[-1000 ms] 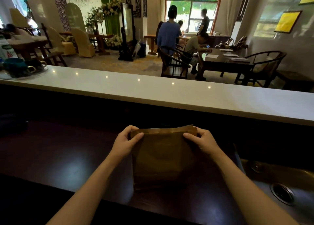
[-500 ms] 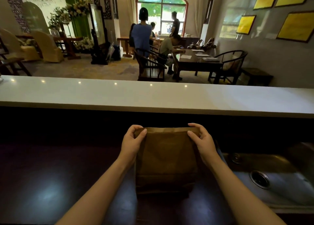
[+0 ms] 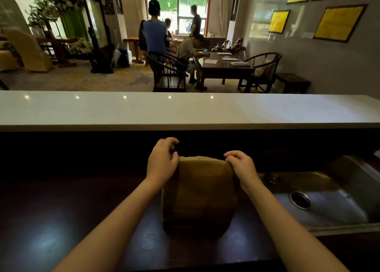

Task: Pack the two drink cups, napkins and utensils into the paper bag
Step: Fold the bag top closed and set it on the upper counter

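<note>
While the brown paper bag [image 3: 200, 191] stands upright on the dark, glossy wooden counter [image 3: 61, 220], both bare hands sit at its top corners. The left hand [image 3: 162, 163] rests against the bag's upper left corner; its fingers [image 3: 170, 141] are curled and slightly apart above that corner, with the thumb pressed on the paper edge, though whether they actually pinch the paper cannot be told. The right hand [image 3: 241, 167] grips the upper right corner, its fingers [image 3: 232, 154] bent close together and hooked over the top edge, which bows in a rounded arc between the two hands. Beneath the fingers the bag's front face runs down to its base on the counter, between the two forearms. To the outer side of the right hand's fingers, near but apart, lies a stainless steel sink [image 3: 329, 206] with a round drain. Beyond the fingertips, past a dark recess, runs a long white stone bar top [image 3: 185, 109].
</note>
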